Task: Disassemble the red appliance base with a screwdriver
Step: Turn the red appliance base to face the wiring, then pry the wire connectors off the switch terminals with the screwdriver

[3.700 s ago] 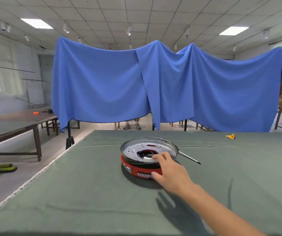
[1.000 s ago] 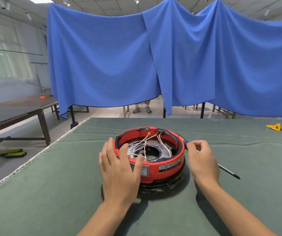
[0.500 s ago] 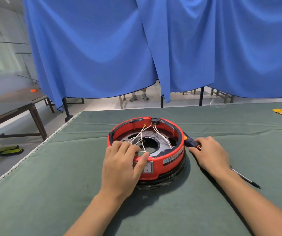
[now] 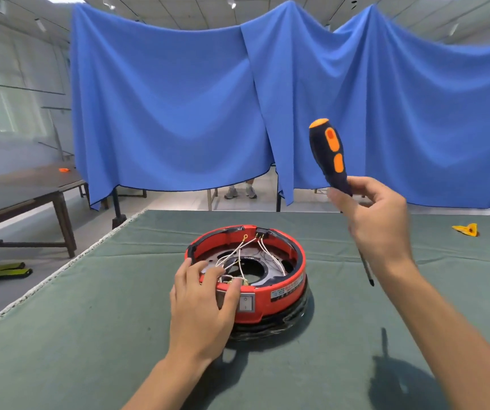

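Note:
The red appliance base (image 4: 285, 294) lies upside down on the green table (image 4: 90, 335), its open underside showing white wires and a metal plate with a round hole. My left hand (image 4: 201, 303) grips its near-left rim, fingers hooked over the edge and thumb by the white switch. My right hand (image 4: 377, 220) holds a screwdriver (image 4: 328, 152) in the air to the right of the base. Its black and orange handle points up and its thin shaft points down below my wrist.
A blue cloth (image 4: 267, 108) hangs behind the table. A small yellow object (image 4: 467, 229) lies at the far right of the table. A dark wooden table (image 4: 22, 187) stands to the left, and someone's shoes (image 4: 240, 192) show under the cloth.
My right hand has lifted the screwdriver off the table beside the base and raised it upright. My left hand stays on the base's near rim.

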### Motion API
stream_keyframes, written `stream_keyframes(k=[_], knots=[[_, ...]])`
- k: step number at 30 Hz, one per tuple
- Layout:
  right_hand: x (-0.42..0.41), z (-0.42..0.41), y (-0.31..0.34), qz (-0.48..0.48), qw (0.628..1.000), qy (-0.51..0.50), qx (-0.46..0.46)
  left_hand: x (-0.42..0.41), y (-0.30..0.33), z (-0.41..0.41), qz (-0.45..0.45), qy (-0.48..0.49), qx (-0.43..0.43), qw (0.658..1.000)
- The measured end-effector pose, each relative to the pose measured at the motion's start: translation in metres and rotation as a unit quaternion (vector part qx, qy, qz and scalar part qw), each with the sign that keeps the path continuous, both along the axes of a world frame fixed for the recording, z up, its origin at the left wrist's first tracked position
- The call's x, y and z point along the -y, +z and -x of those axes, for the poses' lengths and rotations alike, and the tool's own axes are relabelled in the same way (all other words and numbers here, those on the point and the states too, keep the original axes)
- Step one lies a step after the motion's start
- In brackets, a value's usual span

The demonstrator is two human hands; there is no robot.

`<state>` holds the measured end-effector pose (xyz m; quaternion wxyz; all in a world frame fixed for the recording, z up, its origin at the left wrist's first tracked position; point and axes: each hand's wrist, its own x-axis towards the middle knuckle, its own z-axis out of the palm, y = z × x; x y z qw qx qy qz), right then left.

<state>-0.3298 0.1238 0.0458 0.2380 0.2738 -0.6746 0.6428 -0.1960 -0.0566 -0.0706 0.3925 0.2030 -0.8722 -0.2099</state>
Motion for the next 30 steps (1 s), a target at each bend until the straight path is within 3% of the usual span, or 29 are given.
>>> stream_keyframes(k=[6,11,14,16,18,21,26,30], knots=[[0.004,-0.025,0.024,0.067,0.99,0.121,0.014,0.003,-0.001,0.01,-0.078,-0.037,-0.058,0.995],[0.02,-0.019,0.012,0.095,0.966,0.215,0.103,0.008,0.01,0.02,-0.14,-0.033,-0.066,0.987],[0.028,-0.013,0.002,0.069,0.969,0.2,0.124,-0.003,0.022,0.026,-0.123,0.111,0.023,0.986],[0.032,-0.009,-0.004,0.066,0.973,0.18,0.128,-0.009,0.034,0.029,-0.214,0.121,0.097,0.965],[0.033,-0.008,-0.007,0.061,0.975,0.172,0.128,-0.008,0.046,0.031,-0.298,0.095,0.142,0.939],[0.033,-0.007,-0.008,0.065,0.974,0.175,0.125,0.001,0.055,0.036,-0.32,0.064,0.181,0.928],[0.028,-0.007,-0.01,0.105,0.963,0.2,0.147,0.021,0.053,0.021,-0.386,-0.086,0.095,0.914],[0.022,-0.004,-0.009,0.124,0.959,0.206,0.15,0.064,0.063,0.001,-0.427,-0.218,0.127,0.868]])
